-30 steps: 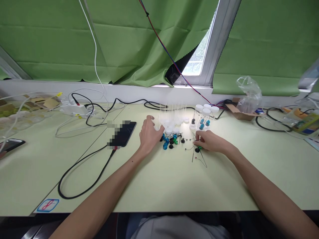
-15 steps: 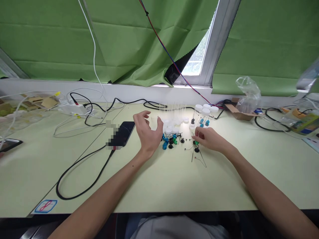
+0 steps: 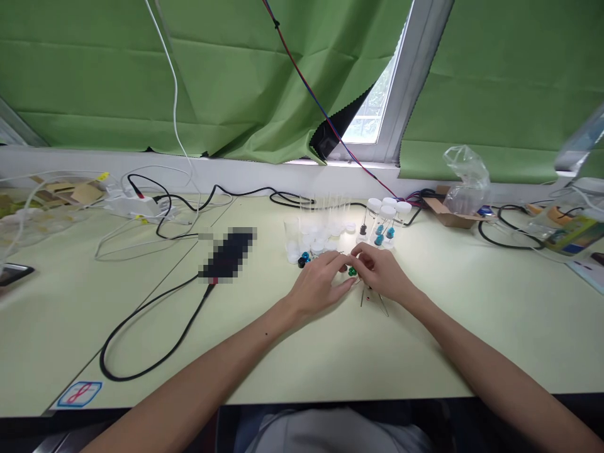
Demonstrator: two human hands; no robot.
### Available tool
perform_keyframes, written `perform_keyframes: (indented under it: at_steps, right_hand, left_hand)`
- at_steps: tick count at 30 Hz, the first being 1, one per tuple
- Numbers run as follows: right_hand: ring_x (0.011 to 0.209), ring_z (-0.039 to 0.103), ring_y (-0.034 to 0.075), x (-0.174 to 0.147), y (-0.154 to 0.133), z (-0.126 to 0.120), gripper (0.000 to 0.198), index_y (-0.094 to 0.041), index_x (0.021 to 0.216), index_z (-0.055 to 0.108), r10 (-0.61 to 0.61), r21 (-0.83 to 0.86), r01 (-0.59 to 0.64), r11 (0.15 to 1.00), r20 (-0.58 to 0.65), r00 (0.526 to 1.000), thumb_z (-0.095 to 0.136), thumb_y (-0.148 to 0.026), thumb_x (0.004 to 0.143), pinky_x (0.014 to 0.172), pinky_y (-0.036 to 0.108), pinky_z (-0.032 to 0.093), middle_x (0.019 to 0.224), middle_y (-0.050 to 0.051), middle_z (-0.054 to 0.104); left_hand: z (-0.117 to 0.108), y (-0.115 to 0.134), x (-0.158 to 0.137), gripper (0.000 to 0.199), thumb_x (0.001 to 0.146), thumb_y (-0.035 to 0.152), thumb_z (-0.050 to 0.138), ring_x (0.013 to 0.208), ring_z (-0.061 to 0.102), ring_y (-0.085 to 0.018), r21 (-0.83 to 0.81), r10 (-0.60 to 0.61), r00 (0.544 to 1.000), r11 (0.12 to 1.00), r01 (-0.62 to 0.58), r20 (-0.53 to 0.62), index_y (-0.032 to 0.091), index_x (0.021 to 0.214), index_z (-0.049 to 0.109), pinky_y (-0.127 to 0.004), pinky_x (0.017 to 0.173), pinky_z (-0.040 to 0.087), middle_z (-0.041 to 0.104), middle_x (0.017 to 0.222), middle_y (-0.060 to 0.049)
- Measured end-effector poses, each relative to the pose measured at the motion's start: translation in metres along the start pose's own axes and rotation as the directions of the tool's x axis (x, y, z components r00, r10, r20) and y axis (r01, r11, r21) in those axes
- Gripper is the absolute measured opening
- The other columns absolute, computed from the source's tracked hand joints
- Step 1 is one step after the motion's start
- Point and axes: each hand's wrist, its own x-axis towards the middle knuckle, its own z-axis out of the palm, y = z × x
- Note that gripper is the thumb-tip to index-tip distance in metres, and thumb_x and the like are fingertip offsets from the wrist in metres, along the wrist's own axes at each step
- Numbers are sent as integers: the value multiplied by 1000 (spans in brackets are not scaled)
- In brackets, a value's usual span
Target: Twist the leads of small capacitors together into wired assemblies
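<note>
Small blue and black plastic parts (image 3: 303, 259) just beyond left hand (image 3: 318, 286), fingers curled, can't tell if gripping; small green plastic part (image 3: 352, 271) between both hands, pinched by fingers of right hand (image 3: 383, 272); thin metal rods (image 3: 384, 306) nearby; white-capped clear tubes (image 3: 386, 212) behind

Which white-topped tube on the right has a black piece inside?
The leftmost of that group: its piece looks black, whereas the pieces visible in the other white-topped tubes are blue.

Grn curtain (image 3: 255, 75) hangs behind phone (image 3: 229, 255) w/ blk cable (image 3: 123, 379).
</note>
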Motion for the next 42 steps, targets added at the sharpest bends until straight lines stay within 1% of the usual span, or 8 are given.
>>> perform_keyframes:
  at_steps: [9,16,21,25,28,30,36,42]
  right_hand:
    - [42,47,12,-1,-9,0,33,-21,81,60,117,217,-126,968,53,992,51,-50,94,47,26,37,52,-4,54]
    - [39,46,11,-2,-6,3,36,-21,78,60,128,278,-143,950,74,989,51,-51,94,44,25,36,49,-4,51]
    - [39,45,11,-1,-7,5,41,-21,75,58,130,330,-146,933,68,989,50,-56,94,43,26,37,47,-5,48]
    - [41,49,11,1,-9,4,41,-21,76,54,141,425,-146,893,44,989,49,-57,94,46,26,41,53,-4,53]
    - [45,54,12,2,-10,3,40,-20,78,55,138,491,-149,858,59,989,52,-57,93,47,27,45,62,-2,58]
    - [48,56,12,3,-11,2,39,-19,79,57,133,521,-153,840,77,988,55,-56,91,46,26,46,67,0,60]
    - [54,58,13,3,-12,1,39,-18,82,60,125,568,-206,797,178,976,57,-57,90,51,27,48,68,1,60]
    - [55,56,12,3,-7,3,39,-17,79,61,147,631,-257,732,222,964,59,-55,89,51,26,45,67,0,59]
  left_hand:
    - [0,-1,1,15,92,28,57,77,58,-16,-28,-42,999,999,42,17,22,105,59,-28,66,45,62,88,-3]
    - [0,-1,-1,19,93,26,56,73,55,-14,-20,-38,999,999,38,12,22,111,59,-26,63,42,59,87,-2]
    - [0,-1,-1,17,94,27,54,72,54,-14,-42,-37,999,998,37,-13,21,108,61,-27,63,42,59,86,-2]
    - [-1,1,3,12,92,30,58,68,54,-12,-143,-166,983,978,155,-74,21,99,62,-26,60,43,63,86,-2]
    - [-4,2,7,12,88,32,63,67,56,-12,-263,-312,945,924,276,-102,20,90,61,-25,58,43,64,82,-1]
    - [-6,3,8,14,87,34,64,68,58,-13,-328,-372,924,886,327,-85,20,88,61,-25,57,43,65,80,-1]
    - [-6,2,8,17,87,38,63,74,59,-15,-416,-404,913,840,349,-51,21,90,64,-26,59,46,65,82,-2]
    - [-6,2,8,21,85,41,66,73,58,-14,-451,-442,897,802,391,-9,21,91,64,-27,58,43,65,82,-1]
